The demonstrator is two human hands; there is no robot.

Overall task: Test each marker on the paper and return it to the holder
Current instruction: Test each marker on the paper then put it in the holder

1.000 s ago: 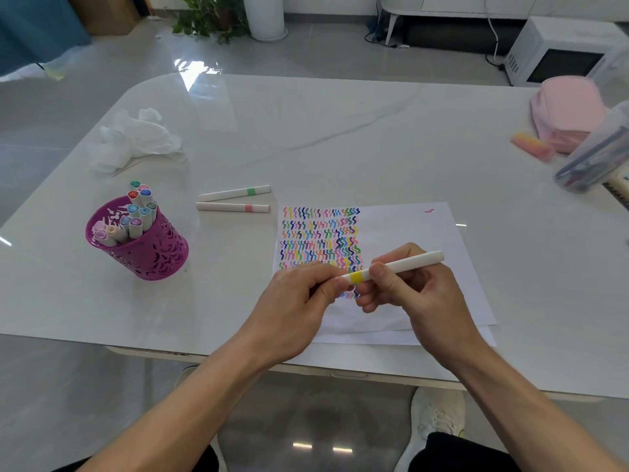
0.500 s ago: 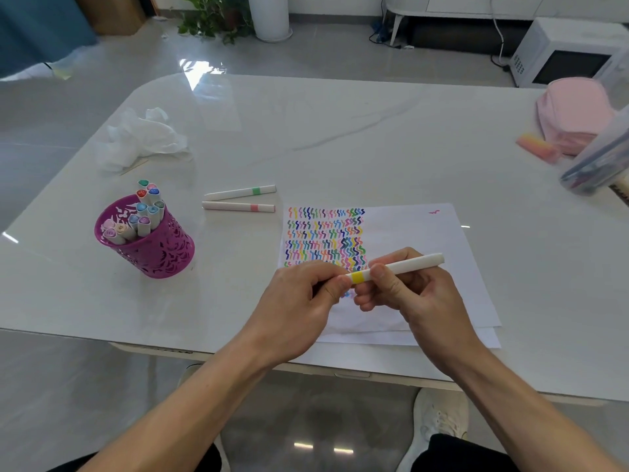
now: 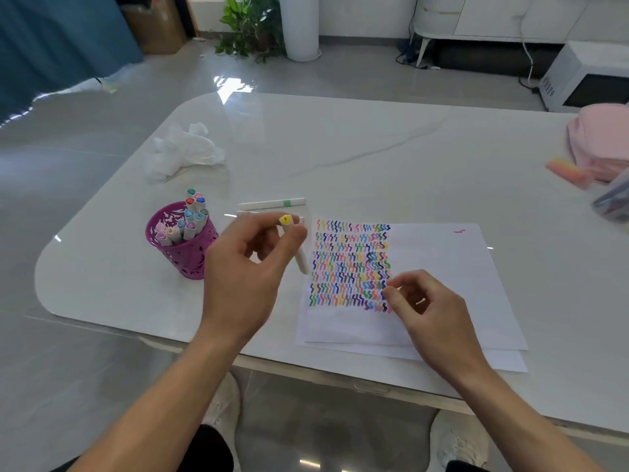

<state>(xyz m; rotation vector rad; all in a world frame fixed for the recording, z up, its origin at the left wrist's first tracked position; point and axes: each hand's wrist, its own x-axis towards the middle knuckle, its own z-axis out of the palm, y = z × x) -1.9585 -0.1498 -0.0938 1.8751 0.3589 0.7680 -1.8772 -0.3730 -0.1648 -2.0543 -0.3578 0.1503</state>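
Marker (image 3: 301, 262), yellow end up, near upright, pinched between thumb and fingers of left hand (image 3: 248, 267). It hangs over the gap between holder (image 3: 183, 253) and paper (image 3: 442, 267). A second ago both hands held it level over the paper; now the left alone has it, carried leftward toward the holder. Right hand (image 3: 422, 301) has let go and rests on the paper at the lower corner of the squiggles (image 3: 350, 260), fingers loosely curled, nothing in them.

Holder stands near the rounded left corner of the surface (image 3: 340, 148), already crowded with caps. Two spare pens (image 3: 272, 203) lie just beyond the left hand, one partly hidden. Paper's near edge runs close to the surface's near edge. Far half is open, with tissue (image 3: 183, 151) far left.
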